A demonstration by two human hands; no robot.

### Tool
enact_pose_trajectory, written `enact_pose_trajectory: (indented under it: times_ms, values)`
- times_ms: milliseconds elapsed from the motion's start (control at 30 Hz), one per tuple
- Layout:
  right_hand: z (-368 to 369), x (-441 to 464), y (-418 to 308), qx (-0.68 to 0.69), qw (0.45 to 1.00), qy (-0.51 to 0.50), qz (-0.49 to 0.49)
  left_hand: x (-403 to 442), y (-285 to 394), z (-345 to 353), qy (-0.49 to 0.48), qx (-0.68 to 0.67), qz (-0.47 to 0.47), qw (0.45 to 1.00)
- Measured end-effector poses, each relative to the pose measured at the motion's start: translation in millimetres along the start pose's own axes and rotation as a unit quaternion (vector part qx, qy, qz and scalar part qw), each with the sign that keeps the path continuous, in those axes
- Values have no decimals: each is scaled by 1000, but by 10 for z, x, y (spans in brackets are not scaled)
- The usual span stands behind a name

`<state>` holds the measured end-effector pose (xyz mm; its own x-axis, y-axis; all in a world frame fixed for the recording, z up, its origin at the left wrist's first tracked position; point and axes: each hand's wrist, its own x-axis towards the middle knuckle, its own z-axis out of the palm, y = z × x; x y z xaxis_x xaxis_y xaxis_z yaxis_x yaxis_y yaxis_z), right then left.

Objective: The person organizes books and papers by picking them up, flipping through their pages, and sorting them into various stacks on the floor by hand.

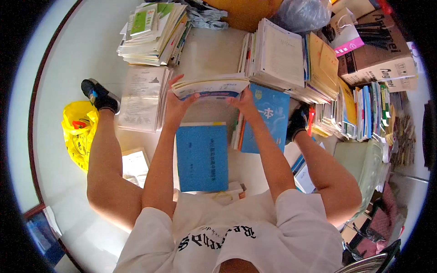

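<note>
Single head-worn view, looking forward and down, close above the shirt point(246, 223), dark corners unclear

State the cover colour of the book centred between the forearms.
Blue, with dark lettering; the book shows best in the head view.

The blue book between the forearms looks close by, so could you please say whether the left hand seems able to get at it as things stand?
Probably yes, but only once freed: the left hand and right hand both hold the paper bundle, while nothing appears to cover the blue book.
</note>
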<state>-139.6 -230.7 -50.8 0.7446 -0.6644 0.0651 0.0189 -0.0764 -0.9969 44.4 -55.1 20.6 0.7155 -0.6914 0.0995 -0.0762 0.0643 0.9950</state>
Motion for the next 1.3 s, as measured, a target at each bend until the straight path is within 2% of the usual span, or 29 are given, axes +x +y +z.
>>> enact_pose_trajectory:
  times_ms: [67, 133, 167, 233, 267, 333, 367, 433, 467, 533, 633, 767, 833, 900, 967, 1000, 1067, 1133, 1167, 1200, 1267, 1300]
  values:
    - [41, 9, -46, -17, 1000, 8, -7, 17, -117, -1, -12, 24, 28, 999]
    - [133, 5, -10, 14, 1000, -11, 5, -2, -211, -3, -45, 75, -70, 994]
    - [126, 13, 34, 15, 1000, -9, 6, -6, -307, -27, -47, 76, -71, 994]
    - [103, 52, 252, -76, 997, -1, -23, -16, -600, -86, -83, 84, -3, 993]
    - [97, 58, 338, -75, 997, -1, -23, -37, -754, -69, -83, 85, -3, 993]
    - [103, 98, 386, -159, 984, 29, -76, -46, -901, -18, -11, 52, 62, 997]
    - [90, 120, 412, -158, 984, 29, -75, -14, -972, -33, -12, 53, 61, 997]
    - [68, 158, 365, -234, 972, 26, -4, 105, -886, -3, -31, 11, 22, 999]
    - [79, 168, 365, -234, 972, 27, -1, 142, -849, -3, -33, 11, 19, 999]
    - [137, 207, 387, -96, 993, 52, 38, 223, -773, -37, -9, 111, 9, 994]
    - [225, 219, 388, -39, 995, 86, 9, 290, -829, -67, -17, 84, 16, 996]
    - [219, 171, 310, -30, 999, 33, 7, 237, -1014, -102, -15, 37, 40, 998]
    - [177, 174, 428, -120, 992, 33, -1, 219, -999, -137, -31, 37, 37, 998]
    - [109, 217, 547, -151, 988, 21, -13, 222, -842, -100, -44, 37, 38, 998]
    - [81, 183, 458, -181, 983, 9, -20, 235, -400, -12, -9, 167, -2, 986]
    - [93, 164, 178, -132, 991, 15, 10, 256, -348, -10, -13, 166, -3, 986]
    - [71, 187, -156, -82, 996, 24, 40, 326, -295, -46, -30, 51, -75, 995]
    - [5, 243, -365, -57, 998, 5, 19, 339, -262, -103, -32, 35, -95, 994]
    - [-18, 211, -503, -5, 999, -14, 40, 339, -252, -129, -27, -25, -128, 991]
    - [-21, 184, -624, -5, 999, -14, 36, 354, -233, -149, -23, -85, -159, 983]
    - [-28, 101, -830, -31, 996, 30, 82, 329, -280, -158, -23, -116, -163, 980]
    - [-37, 81, -978, -31, 996, 30, 80, 297, -349, -161, -23, -178, -170, 969]
